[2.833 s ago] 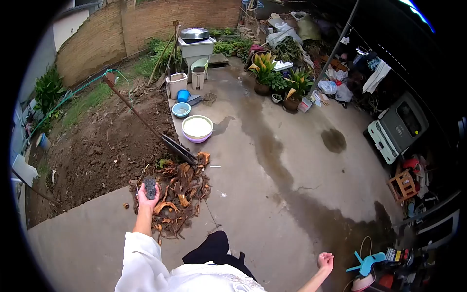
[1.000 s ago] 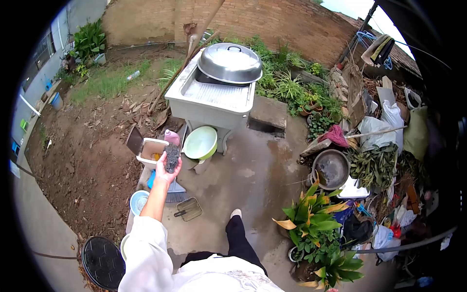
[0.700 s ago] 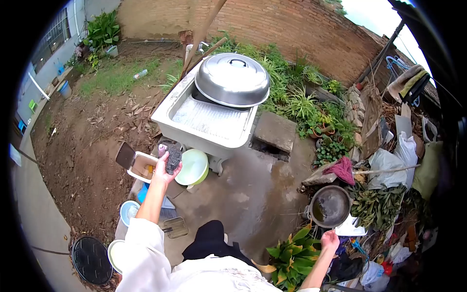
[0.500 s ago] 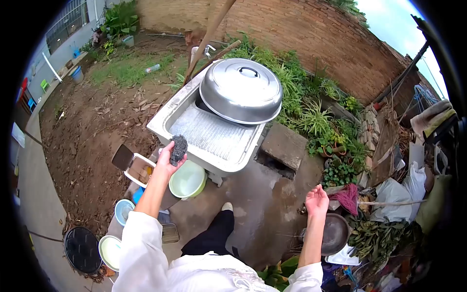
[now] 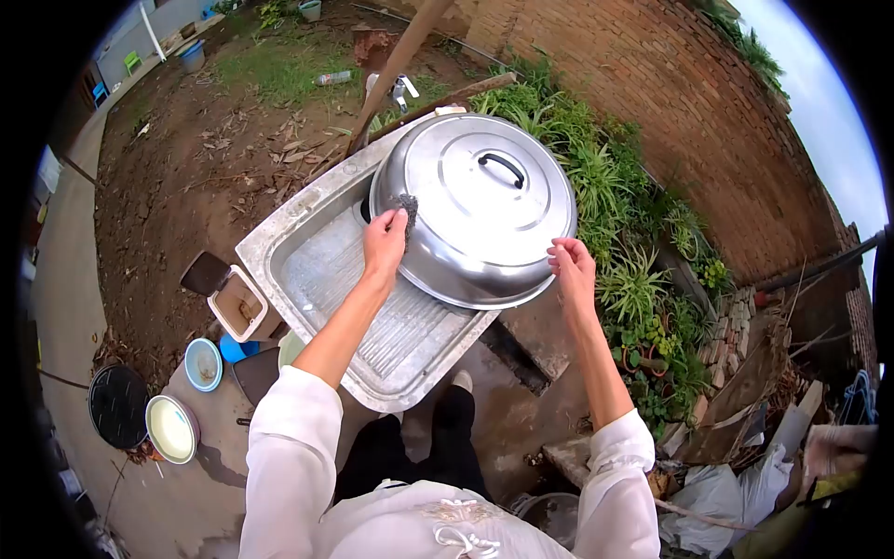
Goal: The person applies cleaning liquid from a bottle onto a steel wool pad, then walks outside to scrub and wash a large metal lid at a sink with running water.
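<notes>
My left hand (image 5: 384, 244) is closed around a dark grey steel wool scrubber (image 5: 408, 216), which rests against the left side of a large domed metal pot lid (image 5: 466, 242). The lid has a black handle on top and sits over the upper part of a stone washing sink (image 5: 270, 244) with a ridged slope. At the lid's right edge my right hand (image 5: 575, 270) has its fingers curled in at the rim; the exact grip there is partly hidden. What lies under the lid is mostly covered.
A tap (image 5: 402, 93) and a wooden pole (image 5: 396, 70) stand behind the sink. To the left are a lidded bin (image 5: 238, 307), a blue basin (image 5: 203, 364) and a pale bucket (image 5: 173, 430). Plants (image 5: 610, 186) and a brick wall (image 5: 643, 102) run along the right.
My left hand has carried the scrubber from the sink's near left corner onto the lid. My right hand has come up from the lower right to the lid's rim. I stand closer to the sink.
</notes>
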Motion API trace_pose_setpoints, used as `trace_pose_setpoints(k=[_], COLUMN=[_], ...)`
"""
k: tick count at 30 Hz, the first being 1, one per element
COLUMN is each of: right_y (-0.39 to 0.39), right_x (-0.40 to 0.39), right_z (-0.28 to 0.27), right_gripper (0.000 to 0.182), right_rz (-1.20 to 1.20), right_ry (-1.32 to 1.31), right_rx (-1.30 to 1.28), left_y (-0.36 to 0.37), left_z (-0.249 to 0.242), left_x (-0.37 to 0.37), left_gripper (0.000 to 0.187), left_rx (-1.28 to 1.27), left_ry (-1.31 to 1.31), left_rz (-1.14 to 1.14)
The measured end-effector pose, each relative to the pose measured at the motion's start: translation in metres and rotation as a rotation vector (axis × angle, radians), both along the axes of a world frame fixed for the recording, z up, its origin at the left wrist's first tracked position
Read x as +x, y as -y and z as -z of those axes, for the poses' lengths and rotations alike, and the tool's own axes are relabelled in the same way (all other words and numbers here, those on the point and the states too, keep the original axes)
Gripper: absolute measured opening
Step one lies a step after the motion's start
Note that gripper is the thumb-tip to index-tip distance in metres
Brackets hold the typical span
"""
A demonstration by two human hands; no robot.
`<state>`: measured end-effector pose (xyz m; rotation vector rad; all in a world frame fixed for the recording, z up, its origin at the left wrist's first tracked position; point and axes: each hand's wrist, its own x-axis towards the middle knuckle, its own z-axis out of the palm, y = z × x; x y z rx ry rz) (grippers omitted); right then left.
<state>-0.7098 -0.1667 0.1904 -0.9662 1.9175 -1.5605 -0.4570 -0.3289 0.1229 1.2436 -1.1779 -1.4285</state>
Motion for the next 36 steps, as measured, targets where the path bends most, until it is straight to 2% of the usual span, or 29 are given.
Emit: trace_pose_setpoints(k=[1, 3, 5, 7, 9, 11, 13, 16, 17, 20, 22, 24, 25, 27, 29, 31, 32, 34, 36], right_y=[0.032, 0.095, 0.152, 0.200, 0.232, 0.243, 0.247, 0.250, 0.252, 0.254, 0.255, 0.252, 0.254, 0.253, 0.254, 0.252, 0.252, 0.252, 0.253], right_x=[-0.019, -0.054, -0.082, -0.099, -0.108, -0.105, -0.095, -0.099, -0.101, -0.107, -0.103, -0.103, -0.101, -0.101, -0.101, -0.100, -0.100, -0.104, -0.104], right_z=[0.008, 0.020, 0.033, 0.049, 0.063, 0.072, 0.072, 0.087, 0.090, 0.101, 0.096, 0.100, 0.098, 0.098, 0.099, 0.098, 0.101, 0.102, 0.101], right_gripper=[0.018, 0.021, 0.024, 0.027, 0.030, 0.031, 0.028, 0.028, 0.028, 0.030, 0.034, 0.034, 0.034, 0.035, 0.035, 0.036, 0.035, 0.034, 0.033], right_rz=[-0.068, -0.160, -0.257, -0.335, -0.534, -0.652, -0.582, -0.559, -0.556, -0.534, -0.504, -0.476, -0.462, -0.457, -0.438, -0.464, -0.465, -0.488, -0.505], right_ry=[-0.121, -0.420, -0.834, -1.008, -1.020, -0.982, -0.892, -0.866, -0.859, -0.860, -0.854, -0.851, -0.849, -0.862, -0.847, -0.783, -0.808, -0.835, -0.830], right_rx=[-0.011, 0.030, -0.078, -0.113, -0.008, 0.021, 0.128, 0.064, 0.046, 0.002, -0.002, -0.023, -0.036, -0.038, -0.049, -0.034, -0.027, -0.012, -0.016], left_y=[0.005, 0.006, 0.007, 0.019, 0.015, 0.001, -0.044, -0.119, -0.125, -0.094, -0.037, 0.019, 0.019, -0.004, -0.066, -0.070, -0.049, 0.024, 0.105], left_z=[0.010, 0.003, 0.008, 0.028, 0.036, 0.055, 0.044, 0.055, 0.054, 0.054, 0.045, 0.055, 0.052, 0.045, 0.039, 0.047, 0.042, 0.035, 0.043], left_x=[-0.018, -0.040, -0.064, -0.088, -0.105, -0.117, -0.137, -0.185, -0.196, -0.171, -0.133, -0.101, -0.107, -0.134, -0.166, -0.171, -0.167, -0.152, -0.132], left_gripper=[0.031, 0.029, 0.026, 0.025, 0.026, 0.032, 0.040, 0.048, 0.050, 0.050, 0.050, 0.054, 0.054, 0.059, 0.067, 0.071, 0.069, 0.058, 0.051], left_rx=[-0.199, -0.355, -0.372, -0.491, -0.445, -0.742, -0.734, -0.797, -0.818, -0.777, -0.634, -0.600, -0.609, -0.604, -0.649, -0.708, -0.703, -0.611, -0.544], left_ry=[0.089, 0.271, 0.323, 0.477, 0.579, 0.851, 0.859, 0.887, 0.950, 0.978, 1.137, 1.080, 1.080, 1.111, 1.026, 1.085, 1.104, 1.168, 1.215], left_rz=[-0.098, -0.154, -0.202, -0.285, -0.257, -0.206, -0.026, 0.302, 0.322, 0.227, -0.032, -0.158, -0.182, -0.058, 0.227, 0.303, 0.273, -0.007, -0.164])
